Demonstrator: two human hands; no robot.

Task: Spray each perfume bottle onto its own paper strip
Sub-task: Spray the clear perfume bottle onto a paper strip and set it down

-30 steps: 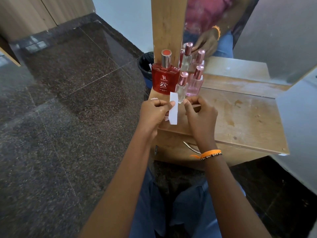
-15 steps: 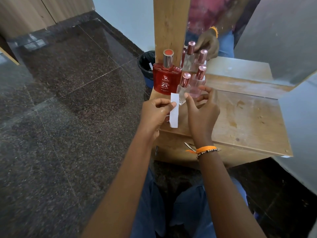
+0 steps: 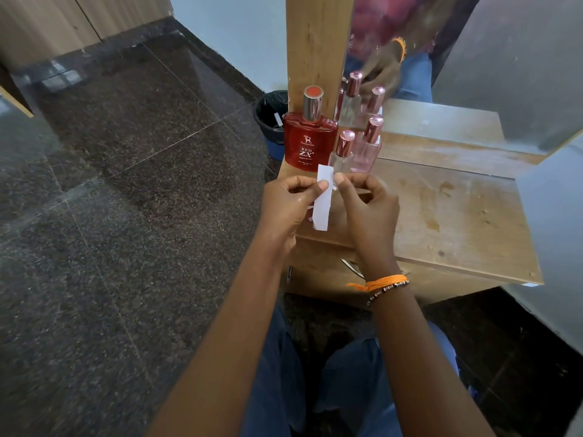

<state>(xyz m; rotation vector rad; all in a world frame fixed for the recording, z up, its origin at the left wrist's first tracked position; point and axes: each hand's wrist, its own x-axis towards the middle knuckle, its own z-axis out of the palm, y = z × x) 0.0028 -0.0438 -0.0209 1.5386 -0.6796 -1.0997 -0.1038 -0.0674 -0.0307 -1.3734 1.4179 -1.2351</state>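
A white paper strip (image 3: 323, 200) hangs upright between my hands over the near left corner of the wooden shelf (image 3: 441, 209). My left hand (image 3: 290, 206) pinches its left edge near the top, and my right hand (image 3: 366, 206) touches the top right edge with fingertips. Behind the strip stand a red perfume bottle (image 3: 309, 140) with a silver cap, a small clear bottle (image 3: 342, 152) with a pink cap and a pink bottle (image 3: 367, 146). More white paper shows under my left hand.
A mirror (image 3: 441, 58) behind the shelf reflects the bottles and my hand. A dark waste bin (image 3: 271, 118) stands on the floor left of the shelf. A metal drawer handle (image 3: 351, 266) sits below the shelf's front edge. The dark tiled floor lies to the left.
My right hand's fingers, spread half a second ago, have curled back in and its fingertips rest on the strip's top edge. The strip stays upright in my left hand.
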